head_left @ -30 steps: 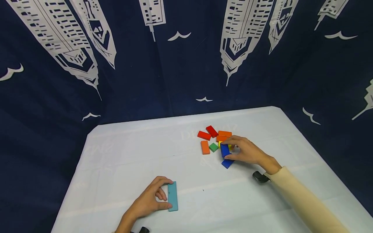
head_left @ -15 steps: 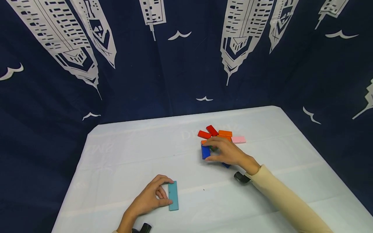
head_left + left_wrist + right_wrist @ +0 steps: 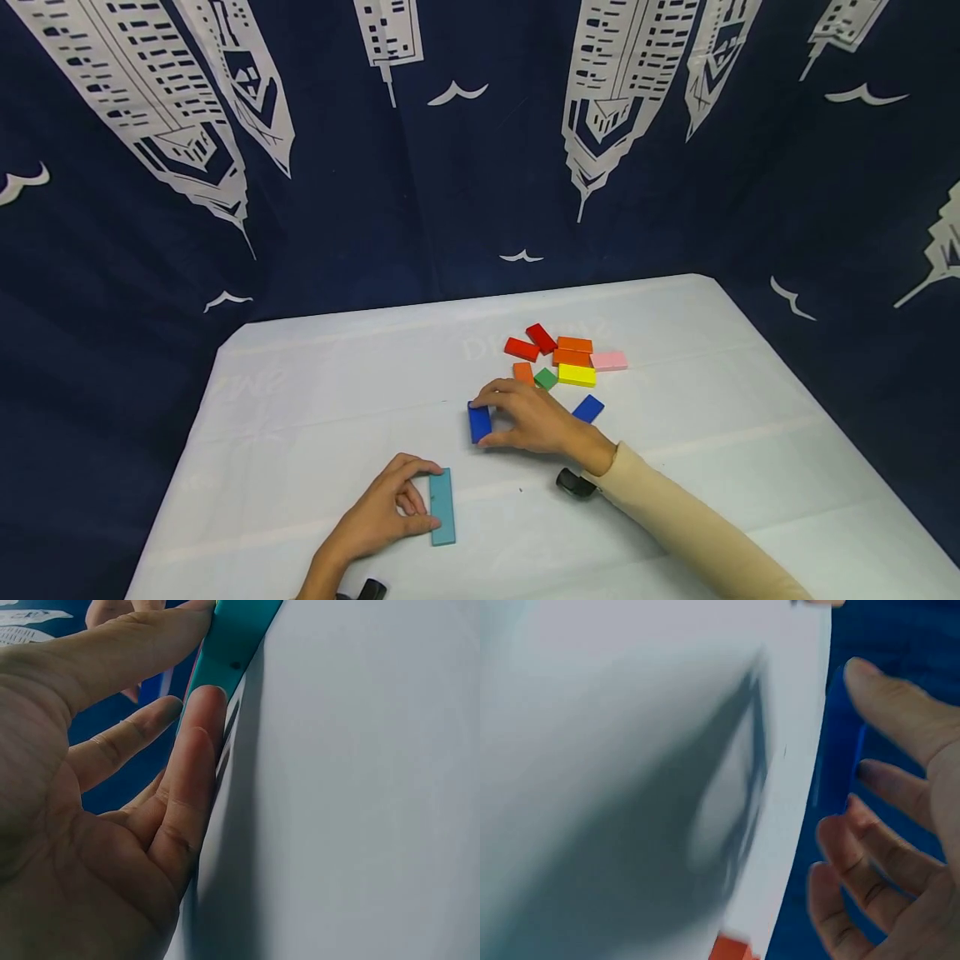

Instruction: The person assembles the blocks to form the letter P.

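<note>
Spanning a blue block [image 3: 480, 425], right hand [image 3: 532, 421] pinches its ends. Left hand [image 3: 375, 515], at eight o'clock, pinches a teal strip [image 3: 444, 500].

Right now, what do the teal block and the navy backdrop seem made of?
Teal block: painted wood or plastic, smooth, fairly matte; its mostly even colour and straight edges leave both open. Navy backdrop: probably printed cloth, matte, judging by its soft creases.
</note>
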The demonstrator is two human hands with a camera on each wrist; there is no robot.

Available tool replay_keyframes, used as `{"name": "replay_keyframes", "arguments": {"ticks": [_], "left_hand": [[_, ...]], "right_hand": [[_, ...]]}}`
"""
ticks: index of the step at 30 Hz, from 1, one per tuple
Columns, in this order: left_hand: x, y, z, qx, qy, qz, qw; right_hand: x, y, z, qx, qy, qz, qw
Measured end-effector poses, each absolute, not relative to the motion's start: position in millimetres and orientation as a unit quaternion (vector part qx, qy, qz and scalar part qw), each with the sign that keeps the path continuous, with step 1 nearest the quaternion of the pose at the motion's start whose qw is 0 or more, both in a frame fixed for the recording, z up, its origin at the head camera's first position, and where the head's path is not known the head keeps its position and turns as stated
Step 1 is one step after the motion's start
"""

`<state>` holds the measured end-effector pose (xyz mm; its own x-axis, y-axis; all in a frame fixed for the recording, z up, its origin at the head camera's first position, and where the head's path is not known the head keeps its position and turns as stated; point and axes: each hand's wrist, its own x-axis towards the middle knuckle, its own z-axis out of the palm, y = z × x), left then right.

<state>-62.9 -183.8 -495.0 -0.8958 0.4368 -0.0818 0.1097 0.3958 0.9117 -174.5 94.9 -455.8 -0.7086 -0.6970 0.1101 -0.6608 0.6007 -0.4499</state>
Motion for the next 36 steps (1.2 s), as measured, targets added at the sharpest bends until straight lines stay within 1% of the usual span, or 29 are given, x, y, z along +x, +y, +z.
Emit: {"name": "replay_keyframes", "arguments": {"ticks": [6, 15, 21, 27, 36], "left_hand": [[-62, -183, -494, 0.166, 0.823, 0.521, 0.155], [-63, -185, -494, 0.156, 0.820, 0.527, 0.160], [-63, -186, -492, 0.147, 0.817, 0.530, 0.173], [-64, -185, -493, 0.149, 0.814, 0.534, 0.175], [-63, -186, -494, 0.142, 0.810, 0.541, 0.176]], "right_hand": [[-165, 72, -457, -0.378, 0.896, -0.224, 0.062], [-162, 49, -458, -0.376, 0.892, -0.232, 0.099], [-159, 39, -463, -0.388, 0.891, -0.213, 0.103], [-157, 34, -465, -0.395, 0.885, -0.224, 0.097], [-156, 31, -467, -0.392, 0.870, -0.273, 0.122]]}}
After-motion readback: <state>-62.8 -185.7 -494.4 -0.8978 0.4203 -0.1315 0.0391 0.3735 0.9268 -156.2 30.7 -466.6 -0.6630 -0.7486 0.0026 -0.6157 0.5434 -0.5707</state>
